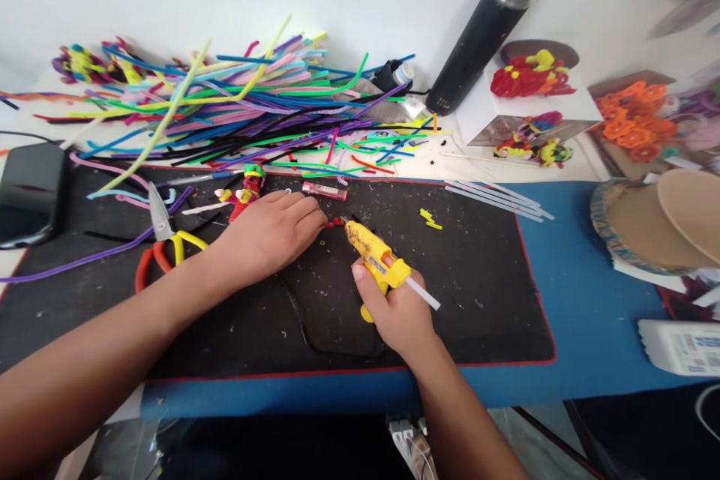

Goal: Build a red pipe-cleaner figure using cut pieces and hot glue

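A yellow hot glue gun (371, 246) is gripped in my right hand (397, 307), a white glue stick (423, 292) poking out of its back. Its nozzle points left, at a small red piece (336, 223) on the black mat. My left hand (278, 232) is closed, palm down, its fingertips at that red piece; the grip itself is mostly hidden. Just behind the left hand is a small red pipe-cleaner figure (253, 184) with a green top, partly covered. Pliers-like scissors (161, 221) with red and yellow handles lie left of the hand.
A big heap of coloured pipe cleaners (253, 101) covers the back. Behind right stand a black thermos (478, 49) and a white box (478, 109). Clear glue sticks (495, 199) and yellow bits (430, 219) lie on the right. A black cable (301, 322) crosses the mat (478, 315). A phone (31, 191) is at left.
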Demonstrator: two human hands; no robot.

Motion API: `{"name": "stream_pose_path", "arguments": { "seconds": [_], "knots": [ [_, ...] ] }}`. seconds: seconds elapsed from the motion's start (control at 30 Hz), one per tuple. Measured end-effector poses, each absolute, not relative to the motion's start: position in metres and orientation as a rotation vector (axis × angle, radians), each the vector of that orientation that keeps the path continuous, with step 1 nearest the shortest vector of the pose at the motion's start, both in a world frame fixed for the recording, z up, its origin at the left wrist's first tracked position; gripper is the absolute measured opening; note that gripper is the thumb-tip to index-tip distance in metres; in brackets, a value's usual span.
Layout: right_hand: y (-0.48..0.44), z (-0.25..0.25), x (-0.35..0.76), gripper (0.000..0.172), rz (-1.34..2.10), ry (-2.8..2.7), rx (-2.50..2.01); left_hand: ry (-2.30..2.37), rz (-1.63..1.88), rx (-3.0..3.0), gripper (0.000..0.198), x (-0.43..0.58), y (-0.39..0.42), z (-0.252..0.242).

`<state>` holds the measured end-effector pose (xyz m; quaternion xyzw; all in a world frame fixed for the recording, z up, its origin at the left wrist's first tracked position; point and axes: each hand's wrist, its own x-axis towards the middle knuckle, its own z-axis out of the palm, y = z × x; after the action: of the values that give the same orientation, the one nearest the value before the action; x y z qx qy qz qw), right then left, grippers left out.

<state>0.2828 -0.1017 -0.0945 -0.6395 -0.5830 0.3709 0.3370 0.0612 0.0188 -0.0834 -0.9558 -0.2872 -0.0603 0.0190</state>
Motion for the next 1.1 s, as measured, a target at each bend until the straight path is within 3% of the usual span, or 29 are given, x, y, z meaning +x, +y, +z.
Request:
{"name": "stream_pose_path", "arguments": {
  "seconds": [0.47,0.97,1.1],
  "knots": [
    [-0.102,-0.095,0.282,0.029,0.973,-1.522,-1.658,-1.062,-0.297,-3.032,0.038,0.046,0.009,-0.085],
    [-0.102,-0.096,0.282,0.029,0.932,-1.563,-1.637,-0.851,0.060,-2.972,0.049,0.049,-0.006,-0.094],
    [-0.102,-0.098,0.283,0.028,0.940,-1.546,-1.646,-0.886,0.011,-3.000,0.049,0.048,-0.006,-0.098]
  ]
}}
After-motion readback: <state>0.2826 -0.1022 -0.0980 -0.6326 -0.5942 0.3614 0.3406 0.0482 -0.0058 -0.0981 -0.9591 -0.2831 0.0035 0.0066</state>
